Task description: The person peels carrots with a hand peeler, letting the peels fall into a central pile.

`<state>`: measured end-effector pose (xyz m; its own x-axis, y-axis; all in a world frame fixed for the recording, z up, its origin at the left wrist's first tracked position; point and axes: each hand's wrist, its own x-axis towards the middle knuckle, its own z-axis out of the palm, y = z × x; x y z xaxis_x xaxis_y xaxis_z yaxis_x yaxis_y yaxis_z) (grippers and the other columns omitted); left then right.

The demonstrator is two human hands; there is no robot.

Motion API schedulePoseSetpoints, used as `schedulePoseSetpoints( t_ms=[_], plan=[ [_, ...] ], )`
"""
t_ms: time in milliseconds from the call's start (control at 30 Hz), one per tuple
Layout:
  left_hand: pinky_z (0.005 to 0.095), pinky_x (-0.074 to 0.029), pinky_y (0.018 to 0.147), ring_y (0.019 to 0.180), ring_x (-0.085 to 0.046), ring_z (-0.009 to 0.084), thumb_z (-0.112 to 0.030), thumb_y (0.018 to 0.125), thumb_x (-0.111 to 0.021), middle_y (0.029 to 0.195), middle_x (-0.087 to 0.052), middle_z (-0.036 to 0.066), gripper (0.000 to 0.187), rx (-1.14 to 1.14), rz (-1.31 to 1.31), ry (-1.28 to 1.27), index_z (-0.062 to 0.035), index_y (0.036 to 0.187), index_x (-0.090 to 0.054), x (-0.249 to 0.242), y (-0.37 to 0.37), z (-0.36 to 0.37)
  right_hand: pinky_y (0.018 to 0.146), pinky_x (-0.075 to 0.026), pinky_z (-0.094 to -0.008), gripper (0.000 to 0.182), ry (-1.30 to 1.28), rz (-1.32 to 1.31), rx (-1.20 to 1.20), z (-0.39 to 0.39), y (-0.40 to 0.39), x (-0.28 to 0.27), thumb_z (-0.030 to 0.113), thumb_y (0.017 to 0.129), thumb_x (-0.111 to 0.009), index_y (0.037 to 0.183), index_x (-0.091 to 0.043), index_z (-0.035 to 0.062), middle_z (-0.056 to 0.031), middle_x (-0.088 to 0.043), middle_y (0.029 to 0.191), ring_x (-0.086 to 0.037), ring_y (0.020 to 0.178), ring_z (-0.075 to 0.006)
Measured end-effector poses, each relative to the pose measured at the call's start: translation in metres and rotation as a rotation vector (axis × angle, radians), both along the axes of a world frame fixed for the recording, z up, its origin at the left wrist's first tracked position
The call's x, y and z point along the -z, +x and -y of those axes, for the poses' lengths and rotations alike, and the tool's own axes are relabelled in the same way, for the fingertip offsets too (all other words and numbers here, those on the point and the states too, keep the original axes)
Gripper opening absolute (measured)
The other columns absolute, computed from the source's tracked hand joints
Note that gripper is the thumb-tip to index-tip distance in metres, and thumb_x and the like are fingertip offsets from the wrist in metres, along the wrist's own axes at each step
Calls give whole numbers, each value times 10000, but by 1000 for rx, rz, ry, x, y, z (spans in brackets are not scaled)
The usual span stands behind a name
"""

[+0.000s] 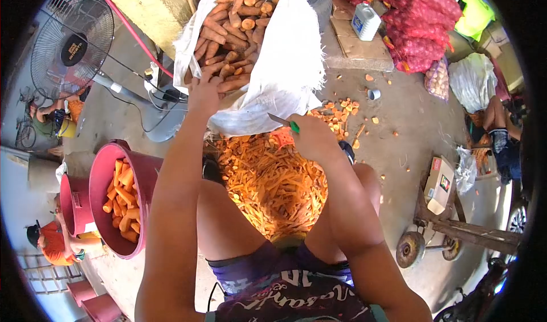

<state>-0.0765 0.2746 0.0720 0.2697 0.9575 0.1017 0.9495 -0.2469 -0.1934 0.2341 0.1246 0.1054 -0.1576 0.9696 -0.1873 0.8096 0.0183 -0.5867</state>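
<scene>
A white woven sack (290, 48) full of unpeeled carrots (228, 37) stands open in front of me. At its lower left edge my left hand (203, 93) reaches in, fingers apart and touching the carrots; no carrot is clearly gripped. My right hand (313, 140) is closed around the green handle of a knife (279, 119), whose blade points left across the sack's front. Just below the blade is a red-orange piece (283, 137) that I cannot make out. Between my legs lies a heap of orange carrot peelings (273, 179).
Peeled carrots fill part of a red tub (151, 179) at left, near a standing fan (73, 46). Carrot ends (342, 114) and a small cup (373, 94) lie right of the sack. Red net sacks (419, 26) and a wooden cart (456, 231) stand farther right. Other people sit at both sides.
</scene>
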Motion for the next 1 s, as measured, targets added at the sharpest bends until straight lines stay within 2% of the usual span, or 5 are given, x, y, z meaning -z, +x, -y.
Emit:
schedulePoseSetpoints(
  t_ms=[133, 300, 667, 867, 1000],
  plan=[
    [465, -515, 962, 1072, -644, 346, -318, 897, -801, 1136, -693, 133, 434, 17, 423, 60, -65, 1229, -680, -3, -20, 44, 837, -538, -531, 234, 60, -47, -45, 20, 3, 7, 156, 965, -645, 1184, -701, 97, -223, -728, 1015, -696, 986, -426],
    [322, -508, 756, 801, -624, 190, -170, 969, -651, 924, -644, 74, 308, -342, 1839, -507, -6, 1224, -596, -17, 9, 155, 844, -551, -547, 240, 104, -143, -139, 31, -28, -1, 135, 956, -609, 1175, -699, 101, -230, -741, 1015, -705, 979, -452],
    [317, -498, 674, 730, -612, 138, -428, 1051, -666, 774, -658, 38, 462, -270, 1097, -142, 25, 1128, -718, 8, 8, 274, 894, -551, -525, 286, 94, -87, -222, 56, -93, 7, 184, 945, -669, 1196, -704, 51, -249, -739, 1087, -696, 1018, -453],
    [261, -382, 584, 632, -437, 60, -415, 1120, -548, 759, -527, -32, 429, -62, 1855, -369, -31, 1258, -681, 14, 2, 273, 913, -556, -509, 364, -7, 72, -361, 50, -80, 51, 105, 907, -659, 1268, -692, 69, -242, -732, 1153, -714, 1046, -412],
    [273, -407, 576, 616, -474, 95, -373, 1149, -456, 789, -524, -43, 462, -466, 2125, -436, -100, 1517, -512, 9, 2, 266, 897, -559, -457, 401, -165, -265, -409, 48, -68, 17, 176, 901, -751, 1283, -683, 75, -179, -743, 1124, -722, 1009, -352]
  ],
)
